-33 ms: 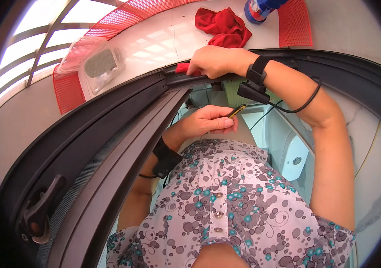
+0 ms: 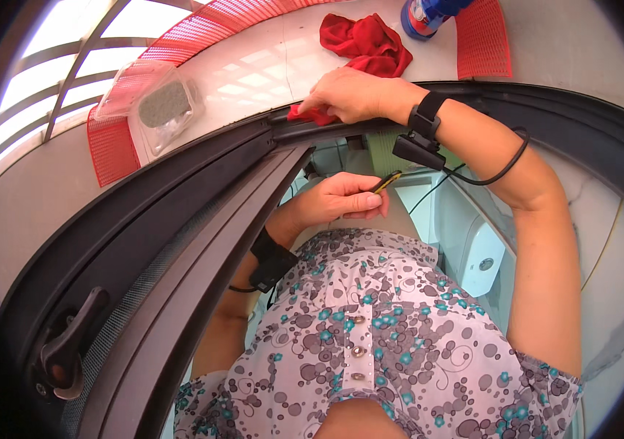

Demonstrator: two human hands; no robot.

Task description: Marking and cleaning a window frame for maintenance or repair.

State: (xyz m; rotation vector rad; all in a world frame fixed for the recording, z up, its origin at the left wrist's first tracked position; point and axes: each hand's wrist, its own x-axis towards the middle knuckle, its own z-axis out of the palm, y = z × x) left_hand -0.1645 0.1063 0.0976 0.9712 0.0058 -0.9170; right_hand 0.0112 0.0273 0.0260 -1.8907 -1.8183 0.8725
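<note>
My right hand [image 2: 359, 95] is closed on a small red cloth [image 2: 312, 115], held against the dark window frame [image 2: 282, 134] near its corner. Most of the cloth is hidden under the fingers. Lower down, in front of my body, my left hand [image 2: 345, 197] pinches a slim black-and-yellow tool [image 2: 386, 181]; its exact kind does not show. The tool points up and to the right, apart from the frame. Beside my left forearm stands the open window sash [image 2: 202, 263], with a dark handle [image 2: 70, 344] on the frame at the lower left.
On the white ledge beyond the frame lie a crumpled red cloth [image 2: 367, 44], a blue bottle [image 2: 425, 18] and a clear plastic box [image 2: 169, 110] with a grey pad. Red perforated mats [image 2: 483, 40] edge the ledge. Cables hang from black bands [image 2: 425, 117] on both wrists.
My right hand has shifted very slightly, and a bit more of the red cloth shows under its fingers. The left hand with the tool stays in place.
</note>
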